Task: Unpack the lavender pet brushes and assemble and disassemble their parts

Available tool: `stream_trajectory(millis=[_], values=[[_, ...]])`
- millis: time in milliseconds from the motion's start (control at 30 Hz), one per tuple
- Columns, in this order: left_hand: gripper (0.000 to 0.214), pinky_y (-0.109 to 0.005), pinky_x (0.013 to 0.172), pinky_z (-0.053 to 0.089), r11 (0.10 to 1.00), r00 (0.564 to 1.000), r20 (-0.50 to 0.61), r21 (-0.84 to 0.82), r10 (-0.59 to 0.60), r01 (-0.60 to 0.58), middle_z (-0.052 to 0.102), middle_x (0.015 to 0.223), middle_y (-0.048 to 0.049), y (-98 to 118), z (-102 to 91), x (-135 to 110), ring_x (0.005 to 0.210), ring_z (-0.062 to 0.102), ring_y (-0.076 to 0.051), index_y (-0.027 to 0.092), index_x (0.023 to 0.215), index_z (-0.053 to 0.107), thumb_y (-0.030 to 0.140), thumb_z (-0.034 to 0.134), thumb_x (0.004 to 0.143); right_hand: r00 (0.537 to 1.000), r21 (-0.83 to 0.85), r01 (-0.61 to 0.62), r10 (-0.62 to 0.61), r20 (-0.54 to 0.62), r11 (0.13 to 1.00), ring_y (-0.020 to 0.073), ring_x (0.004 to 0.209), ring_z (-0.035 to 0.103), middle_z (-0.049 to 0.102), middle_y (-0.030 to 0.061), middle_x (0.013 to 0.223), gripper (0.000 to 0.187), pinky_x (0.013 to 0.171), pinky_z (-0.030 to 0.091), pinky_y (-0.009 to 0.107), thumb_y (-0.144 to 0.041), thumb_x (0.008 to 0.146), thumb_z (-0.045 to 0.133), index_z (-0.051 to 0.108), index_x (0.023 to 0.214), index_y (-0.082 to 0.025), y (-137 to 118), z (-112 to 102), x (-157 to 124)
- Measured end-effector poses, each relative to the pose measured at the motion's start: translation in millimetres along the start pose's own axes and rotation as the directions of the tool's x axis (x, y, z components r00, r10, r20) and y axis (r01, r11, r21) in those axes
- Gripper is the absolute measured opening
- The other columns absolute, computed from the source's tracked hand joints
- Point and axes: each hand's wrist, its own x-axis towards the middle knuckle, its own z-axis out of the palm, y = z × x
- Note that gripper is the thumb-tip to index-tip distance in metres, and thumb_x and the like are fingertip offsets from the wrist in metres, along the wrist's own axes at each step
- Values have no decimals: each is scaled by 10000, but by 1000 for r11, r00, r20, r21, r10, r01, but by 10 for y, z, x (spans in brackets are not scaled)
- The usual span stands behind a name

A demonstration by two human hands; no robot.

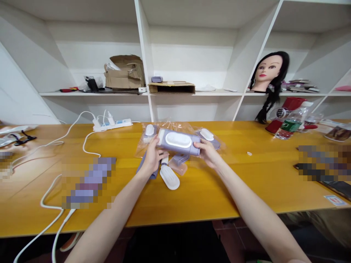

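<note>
While the left hand [152, 155] and right hand [208, 153] clamp its opposite ends, a lilac plastic device [178, 140] sits crosswise, long axis left to right, white oval panel [178, 139] upward, above a clear plastic bag [167, 128] on the worktop [192, 197].

Nothing readable on the table right now! The green label on the water bottle [291, 125] is too small to make out, the same goes for the little printed card [334, 200] at the table's edge, the lavender plastic device [178, 141] shows no legible lettering, and the pixelated patches [89, 182] hide whatever they cover.
</note>
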Motion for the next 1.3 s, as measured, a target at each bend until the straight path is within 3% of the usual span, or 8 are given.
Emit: stream_trajectory(millis=[100,233,467,733,933,1133,1200,1300], values=[[366,-264,637,521,976,993,-116,-216,9,-34,630,970,-41,-70,-80,37,746,613,-144,201,1017,592,447,582,746,996,-58,-4,9,86,998,132,679,615,689,6,850,291,606,512,238,-234,622,760,650,889,-197,61,75,-48],[323,-262,637,513,949,971,-189,-248,148,-193,615,888,-20,-109,-70,48,801,580,-159,186,881,608,442,656,691,985,-204,5,31,169,979,139,702,646,697,19,915,317,659,523,265,-302,674,736,643,960,-199,58,53,-83],[270,-236,629,494,938,957,-176,-221,232,-268,581,792,9,-98,-50,-36,730,546,-129,186,808,594,444,626,736,977,-305,57,10,213,951,130,445,615,646,2,595,270,434,422,208,-343,681,702,627,854,-150,-13,-17,-87],[298,-226,534,442,923,935,-51,190,350,-335,604,809,-17,3,-129,-88,702,546,-161,211,916,641,467,514,832,971,-235,190,-146,191,953,100,414,489,568,-17,548,158,375,425,227,-312,672,670,616,688,-164,-55,-98,-38],[252,-298,785,476,849,904,-15,352,427,-395,643,887,-39,57,-197,-66,907,584,-223,211,906,652,420,533,831,972,-289,166,-107,210,943,102,399,491,581,-13,562,176,351,410,225,-301,653,677,651,745,-154,-35,-67,-59],[300,-296,783,449,766,865,112,419,489,-487,623,815,-22,124,-268,-64,814,585,-203,224,950,648,448,468,867,957,-254,168,-96,274,952,116,464,530,601,-6,608,196,389,489,249,-290,626,718,645,745,-153,-63,-80,-72],[309,-296,774,445,756,854,58,437,517,-487,617,804,-19,164,-333,-42,792,582,-197,229,981,630,457,449,875,963,-251,199,-141,231,947,114,474,527,598,-8,616,202,377,483,239,-283,616,727,649,750,-154,-85,-89,-70],[334,-292,705,453,860,866,-184,325,466,-394,590,742,-12,203,-451,36,718,577,-189,229,1009,584,486,413,881,973,-215,224,-204,110,951,106,436,496,571,-17,572,189,343,450,229,-274,605,716,643,732,-156,-124,-115,-42]])
